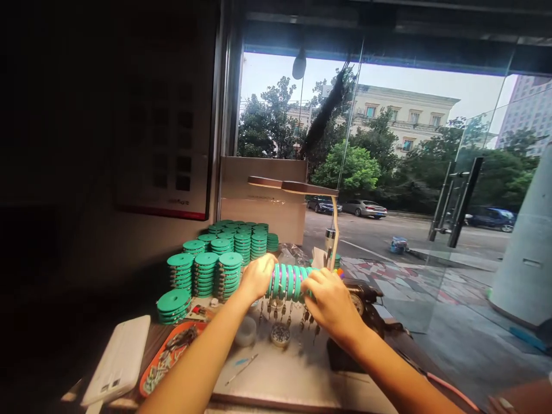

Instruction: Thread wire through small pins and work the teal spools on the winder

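Observation:
A horizontal row of green discs (pixel 288 280) is pressed together between both hands above the desk, with small metal clips dangling beneath it. My left hand (pixel 257 277) is closed over the row's left end. My right hand (pixel 331 303) is closed over its right end. Behind and to the left stand several stacks of the same green discs (pixel 218 256).
An orange tray (pixel 169 356) with small metal parts and a white box (pixel 119 361) lie at the front left. A small round tin (pixel 280 334) sits below the hands. A desk lamp (pixel 297 188), a cardboard box (pixel 263 195) and a dark machine (pixel 366 313) stand nearby; glass wall beyond.

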{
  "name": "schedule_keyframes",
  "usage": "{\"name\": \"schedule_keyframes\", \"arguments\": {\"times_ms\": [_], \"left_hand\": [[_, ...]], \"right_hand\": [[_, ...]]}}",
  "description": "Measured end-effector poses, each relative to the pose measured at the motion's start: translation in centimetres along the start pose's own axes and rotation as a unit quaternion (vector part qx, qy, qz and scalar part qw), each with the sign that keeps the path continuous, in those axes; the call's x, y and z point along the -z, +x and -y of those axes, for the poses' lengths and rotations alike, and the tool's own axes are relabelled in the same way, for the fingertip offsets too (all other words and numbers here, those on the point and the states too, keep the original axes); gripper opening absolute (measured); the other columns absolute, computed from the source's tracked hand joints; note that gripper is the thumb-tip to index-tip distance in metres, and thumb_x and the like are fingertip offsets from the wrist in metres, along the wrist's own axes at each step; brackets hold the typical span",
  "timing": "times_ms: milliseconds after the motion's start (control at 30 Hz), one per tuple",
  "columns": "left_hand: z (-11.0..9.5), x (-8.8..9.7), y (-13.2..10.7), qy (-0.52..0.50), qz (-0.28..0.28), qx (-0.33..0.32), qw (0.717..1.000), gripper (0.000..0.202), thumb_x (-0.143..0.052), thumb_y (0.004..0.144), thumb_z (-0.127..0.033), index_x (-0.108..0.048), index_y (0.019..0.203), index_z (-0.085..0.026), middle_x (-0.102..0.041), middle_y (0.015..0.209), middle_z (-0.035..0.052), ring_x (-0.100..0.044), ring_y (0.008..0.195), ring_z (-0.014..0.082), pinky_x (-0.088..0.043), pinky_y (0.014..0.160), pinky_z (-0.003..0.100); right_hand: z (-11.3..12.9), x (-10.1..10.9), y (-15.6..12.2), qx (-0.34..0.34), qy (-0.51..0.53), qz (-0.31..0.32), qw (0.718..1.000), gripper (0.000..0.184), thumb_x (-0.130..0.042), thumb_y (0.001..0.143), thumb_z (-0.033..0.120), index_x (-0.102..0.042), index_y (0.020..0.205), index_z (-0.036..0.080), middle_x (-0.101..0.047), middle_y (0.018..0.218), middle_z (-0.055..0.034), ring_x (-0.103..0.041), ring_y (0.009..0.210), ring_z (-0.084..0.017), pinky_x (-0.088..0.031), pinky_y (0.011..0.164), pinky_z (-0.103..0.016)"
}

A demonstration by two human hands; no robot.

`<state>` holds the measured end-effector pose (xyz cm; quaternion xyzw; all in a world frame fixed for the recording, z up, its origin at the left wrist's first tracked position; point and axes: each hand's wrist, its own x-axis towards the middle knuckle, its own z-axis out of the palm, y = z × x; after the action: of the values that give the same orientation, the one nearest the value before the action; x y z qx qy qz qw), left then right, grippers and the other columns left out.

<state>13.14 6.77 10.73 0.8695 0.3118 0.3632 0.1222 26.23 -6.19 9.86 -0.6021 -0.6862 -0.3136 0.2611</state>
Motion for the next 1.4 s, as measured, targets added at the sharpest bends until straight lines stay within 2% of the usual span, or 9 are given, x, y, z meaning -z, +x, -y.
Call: {"name": "schedule_keyframes", "arguments": {"times_ms": [100,200,300,533,667,767,1000,1267,1400], "left_hand": [[-0.1,0.2,0.0,-0.009,-0.006,-0.002,1.0,0.035,-0.023,0.083,-0.024,-0.058,0.085,-0.02,-0.064,0.087,0.0031,-0.056,0.084,0.0159,-0.04,0.076,0.028],[-0.1,0.3,0.1,-0.02,-0.008,-0.007,1.0,0.035,-0.024,0.083,-0.025,-0.058,0.084,-0.019,-0.064,0.085,0.0041,-0.056,0.083,0.0167,-0.04,0.075,0.028],[0.0,0.2,0.2,-0.027,-0.005,-0.007,1.0,0.036,-0.023,0.083,-0.025,-0.058,0.084,-0.019,-0.063,0.086,0.0046,-0.056,0.084,0.0171,-0.04,0.077,0.029],[-0.1,0.0,0.3,-0.025,0.006,0.001,1.0,0.037,-0.022,0.083,-0.025,-0.058,0.085,-0.019,-0.063,0.089,0.0044,-0.055,0.087,0.017,-0.039,0.079,0.029],[-0.2,0.2,0.1,-0.023,0.003,0.0,1.0,0.036,-0.023,0.083,-0.025,-0.058,0.084,-0.019,-0.064,0.087,0.0043,-0.056,0.085,0.0169,-0.04,0.077,0.029],[-0.2,0.3,0.0,-0.022,0.002,0.003,1.0,0.035,-0.023,0.083,-0.025,-0.058,0.083,-0.018,-0.064,0.085,0.0045,-0.056,0.084,0.017,-0.04,0.075,0.029],[0.0,0.4,0.4,-0.026,0.014,0.006,1.0,0.034,-0.025,0.082,-0.024,-0.059,0.081,-0.019,-0.064,0.085,0.0045,-0.057,0.084,0.0172,-0.041,0.075,0.028],[-0.1,0.0,-0.2,-0.021,-0.015,0.003,1.0,0.035,-0.022,0.084,-0.025,-0.057,0.085,-0.019,-0.063,0.087,0.0042,-0.056,0.085,0.0172,-0.04,0.076,0.029],[-0.3,-0.2,-0.7,-0.018,-0.033,-0.009,0.999,0.034,-0.022,0.084,-0.024,-0.055,0.09,-0.019,-0.062,0.091,0.0037,-0.054,0.09,0.016,-0.038,0.081,0.028]], "right_hand": [[0.3,-0.1,0.0,0.015,-0.017,-0.022,1.0,0.012,-0.051,0.068,0.01,-0.055,0.063,0.019,-0.053,0.067,-0.0017,-0.043,0.069,-0.016,-0.026,0.061,-0.028],[0.7,-0.3,0.1,0.043,-0.091,-0.049,0.994,0.013,-0.052,0.065,0.008,-0.052,0.057,0.019,-0.052,0.062,-0.0024,-0.041,0.066,-0.017,-0.024,0.06,-0.03],[0.7,-0.2,0.4,0.072,-0.13,-0.038,0.988,0.013,-0.052,0.064,0.008,-0.051,0.057,0.019,-0.052,0.062,-0.0028,-0.04,0.064,-0.017,-0.023,0.059,-0.031],[-0.1,0.2,0.4,0.065,-0.079,0.016,0.995,0.006,-0.054,0.065,0.015,-0.052,0.061,0.019,-0.052,0.067,-0.0013,-0.041,0.069,-0.017,-0.025,0.061,-0.029],[0.3,-0.3,0.2,0.074,-0.083,-0.014,0.994,0.012,-0.057,0.068,0.023,-0.051,0.06,0.018,-0.052,0.065,-0.0021,-0.041,0.068,-0.018,-0.026,0.062,-0.029],[0.4,-0.7,0.1,0.077,-0.078,-0.046,0.993,0.013,-0.057,0.069,0.023,-0.051,0.059,0.018,-0.052,0.064,-0.0024,-0.041,0.066,-0.018,-0.026,0.062,-0.029],[0.4,-0.8,-0.8,0.044,-0.033,-0.053,0.997,0.006,-0.052,0.066,0.013,-0.053,0.067,0.019,-0.052,0.068,-0.0019,-0.042,0.069,-0.018,-0.027,0.064,-0.029],[1.4,-2.5,-1.7,-0.012,-0.036,-0.149,0.988,0.016,-0.045,0.075,0.015,-0.055,0.064,0.018,-0.051,0.061,-0.0024,-0.044,0.066,-0.017,-0.029,0.065,-0.03],[1.7,-2.9,-2.1,-0.031,-0.022,-0.164,0.986,0.021,-0.046,0.077,0.017,-0.054,0.059,0.018,-0.051,0.058,-0.0014,-0.044,0.063,-0.017,-0.028,0.065,-0.031]]}}
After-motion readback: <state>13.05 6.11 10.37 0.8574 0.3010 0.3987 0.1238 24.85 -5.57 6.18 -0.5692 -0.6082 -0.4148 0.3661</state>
